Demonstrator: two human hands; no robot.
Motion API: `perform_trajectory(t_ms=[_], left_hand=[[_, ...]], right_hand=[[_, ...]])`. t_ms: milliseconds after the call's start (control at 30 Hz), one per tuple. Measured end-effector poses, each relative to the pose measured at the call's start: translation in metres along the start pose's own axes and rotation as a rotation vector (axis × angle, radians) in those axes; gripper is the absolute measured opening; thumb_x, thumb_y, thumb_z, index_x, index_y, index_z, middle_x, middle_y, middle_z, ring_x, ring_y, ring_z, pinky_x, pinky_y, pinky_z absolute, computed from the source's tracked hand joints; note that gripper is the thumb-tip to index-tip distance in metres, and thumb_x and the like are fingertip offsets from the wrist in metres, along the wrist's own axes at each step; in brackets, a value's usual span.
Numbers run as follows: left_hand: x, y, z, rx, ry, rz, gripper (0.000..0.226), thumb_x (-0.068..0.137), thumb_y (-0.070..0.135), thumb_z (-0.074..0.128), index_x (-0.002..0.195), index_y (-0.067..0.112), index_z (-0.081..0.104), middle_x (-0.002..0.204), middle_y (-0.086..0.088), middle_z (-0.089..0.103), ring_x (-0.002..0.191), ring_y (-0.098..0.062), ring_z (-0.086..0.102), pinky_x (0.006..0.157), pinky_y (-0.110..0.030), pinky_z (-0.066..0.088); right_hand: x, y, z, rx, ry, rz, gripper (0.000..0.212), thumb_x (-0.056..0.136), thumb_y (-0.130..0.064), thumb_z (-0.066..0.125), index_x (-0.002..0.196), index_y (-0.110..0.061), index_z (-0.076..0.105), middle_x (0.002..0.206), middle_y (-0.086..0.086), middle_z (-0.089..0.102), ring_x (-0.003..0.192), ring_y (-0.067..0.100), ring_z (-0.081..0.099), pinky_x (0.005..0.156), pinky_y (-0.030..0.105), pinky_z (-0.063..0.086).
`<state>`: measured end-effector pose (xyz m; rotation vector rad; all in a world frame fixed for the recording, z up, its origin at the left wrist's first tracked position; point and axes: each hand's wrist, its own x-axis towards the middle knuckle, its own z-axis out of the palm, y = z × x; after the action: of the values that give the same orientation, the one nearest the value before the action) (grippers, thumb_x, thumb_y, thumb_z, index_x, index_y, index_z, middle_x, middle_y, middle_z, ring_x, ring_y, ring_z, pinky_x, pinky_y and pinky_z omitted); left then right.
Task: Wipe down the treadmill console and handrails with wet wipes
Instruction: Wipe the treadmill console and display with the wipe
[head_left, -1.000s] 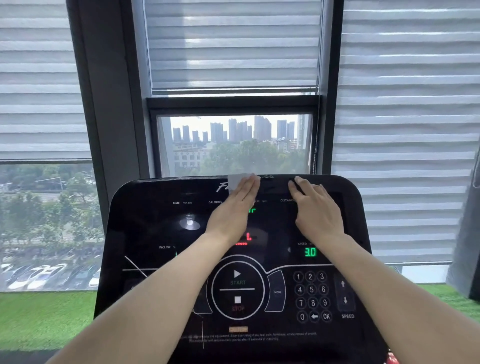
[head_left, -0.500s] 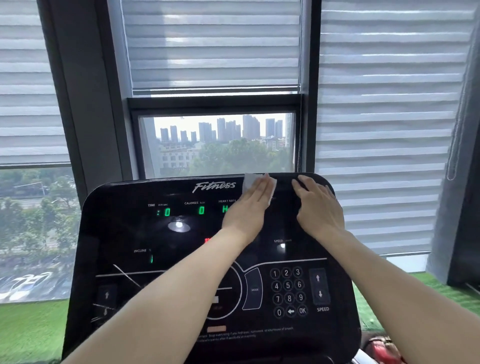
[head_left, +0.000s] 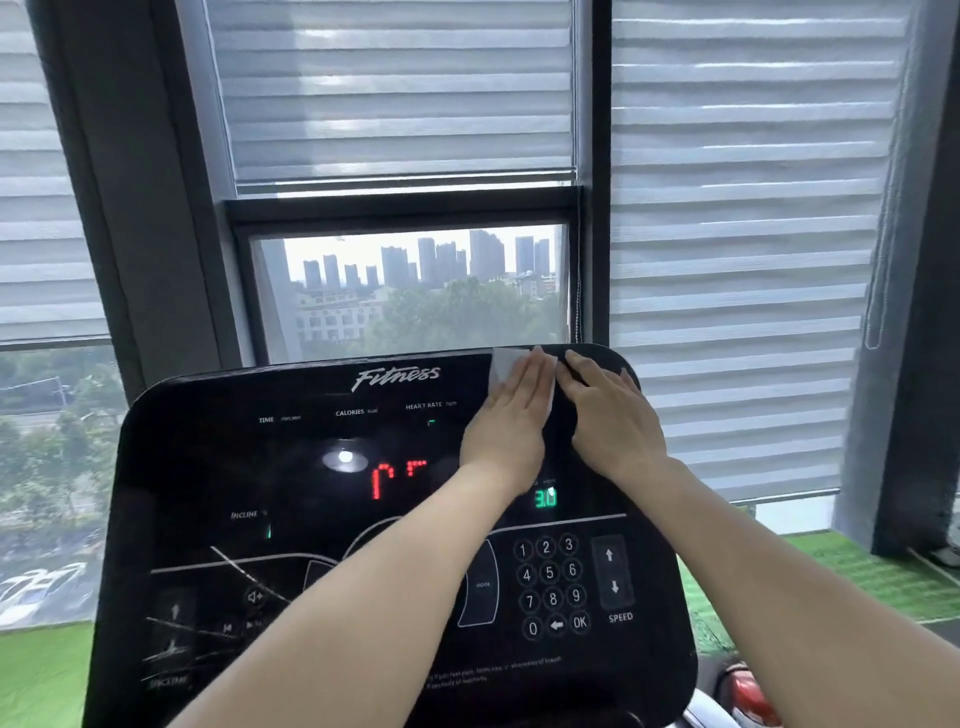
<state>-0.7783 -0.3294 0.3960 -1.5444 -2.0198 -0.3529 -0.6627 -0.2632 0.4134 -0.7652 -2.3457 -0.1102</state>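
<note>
Moved right along the console (head_left: 218, 467) top, one wet wipe (head_left: 503, 366) lies under the flat-fingered left hand (head_left: 511, 415); right hand (head_left: 613, 415) rests flat, holding nothing.

One console (head_left: 311, 519), one wipe (head_left: 503, 366), two hands on it: left hand (head_left: 511, 415) and right hand (head_left: 613, 415). Ten number keys (head_left: 549, 571), two speed arrows (head_left: 612, 570).

Looking forward and slightly down from head height, close over the treadmill console (head_left: 311, 493), facing the window (head_left: 410, 291) beyond.
</note>
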Motion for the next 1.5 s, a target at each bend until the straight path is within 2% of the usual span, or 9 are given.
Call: perform_trajectory(t_ms=[67,200,367,667,733,967,1200,1300,1500], left_hand=[[-0.003,-0.011,-0.005,0.016,-0.003,0.014,0.076,0.092,0.001,0.031,0.147,0.015,-0.020,0.154,0.002,-0.028,0.142,-0.011,-0.023,0.113,-0.025,-0.009],[-0.012,-0.046,-0.017,-0.008,0.036,-0.134,0.072,0.097,0.005,0.028,0.146,0.016,-0.024,0.154,0.003,-0.029,0.141,-0.009,-0.025,0.116,-0.025,-0.010],[-0.005,-0.028,-0.015,-0.100,0.100,-0.308,0.072,0.097,0.003,0.026,0.146,0.016,-0.025,0.152,0.001,-0.032,0.141,-0.012,-0.027,0.115,-0.027,-0.013],[0.015,0.025,0.002,-0.014,-0.042,0.055,0.078,0.093,0.005,0.033,0.148,0.016,-0.021,0.154,0.004,-0.028,0.143,-0.011,-0.021,0.117,-0.026,-0.006],[0.014,0.011,-0.002,-0.005,-0.023,0.048,0.073,0.096,0.007,0.029,0.148,0.018,-0.021,0.154,0.006,-0.028,0.143,-0.009,-0.021,0.116,-0.024,-0.007],[0.024,0.001,-0.016,-0.033,0.015,-0.226,0.063,0.100,0.011,0.019,0.146,0.015,-0.025,0.151,0.000,-0.034,0.140,-0.013,-0.027,0.117,-0.030,-0.011],[0.036,0.057,0.009,-0.021,-0.046,0.016,0.075,0.094,0.006,0.031,0.147,0.014,-0.023,0.154,0.001,-0.029,0.142,-0.012,-0.025,0.112,-0.026,-0.015],[0.033,0.048,0.010,0.032,-0.061,0.097,0.079,0.094,0.008,0.035,0.147,0.017,-0.022,0.154,0.005,-0.029,0.142,-0.009,-0.024,0.113,-0.024,-0.014],[0.045,0.017,-0.016,0.028,-0.065,-0.047,0.059,0.103,0.023,0.016,0.147,0.017,-0.022,0.152,0.004,-0.031,0.141,-0.009,-0.025,0.117,-0.028,-0.011]], right_hand=[[0.000,0.002,-0.003,0.018,-0.024,0.003,0.078,0.082,0.001,0.048,0.150,-0.023,0.019,0.157,-0.011,0.010,0.143,0.010,0.015,0.119,0.032,0.007],[-0.002,0.009,-0.003,0.076,-0.014,0.057,0.075,0.082,0.001,0.046,0.150,-0.023,0.023,0.157,-0.011,0.012,0.143,0.010,0.016,0.119,0.032,0.009],[-0.019,0.030,-0.004,0.117,0.008,0.211,0.075,0.084,0.003,0.048,0.150,-0.019,0.022,0.157,-0.009,0.013,0.141,0.018,0.023,0.117,0.032,0.019],[-0.020,0.041,-0.003,0.176,-0.047,0.163,0.081,0.080,0.006,0.044,0.151,-0.023,0.018,0.157,-0.018,0.004,0.143,0.010,0.018,0.110,0.026,0.028],[-0.020,0.046,-0.006,0.185,-0.082,0.148,0.082,0.079,0.006,0.043,0.151,-0.024,0.017,0.157,-0.020,0.002,0.143,0.011,0.020,0.112,0.029,0.029],[-0.025,0.050,-0.004,0.245,-0.118,0.139,0.082,0.081,0.004,0.042,0.152,-0.024,0.013,0.156,-0.022,-0.002,0.143,0.013,0.021,0.111,0.032,0.031],[-0.044,0.065,0.006,0.321,-0.172,0.099,0.087,0.077,0.009,0.043,0.152,-0.023,0.011,0.154,-0.026,-0.007,0.140,0.007,0.025,0.107,0.027,0.035],[-0.047,0.065,0.009,0.335,-0.151,0.099,0.086,0.077,0.009,0.042,0.152,-0.021,0.013,0.154,-0.025,-0.006,0.139,0.007,0.027,0.107,0.026,0.035],[-0.051,0.071,0.010,0.366,-0.113,0.111,0.077,0.080,0.008,0.041,0.150,-0.017,0.021,0.157,-0.017,0.007,0.141,0.007,0.024,0.111,0.023,0.027]])
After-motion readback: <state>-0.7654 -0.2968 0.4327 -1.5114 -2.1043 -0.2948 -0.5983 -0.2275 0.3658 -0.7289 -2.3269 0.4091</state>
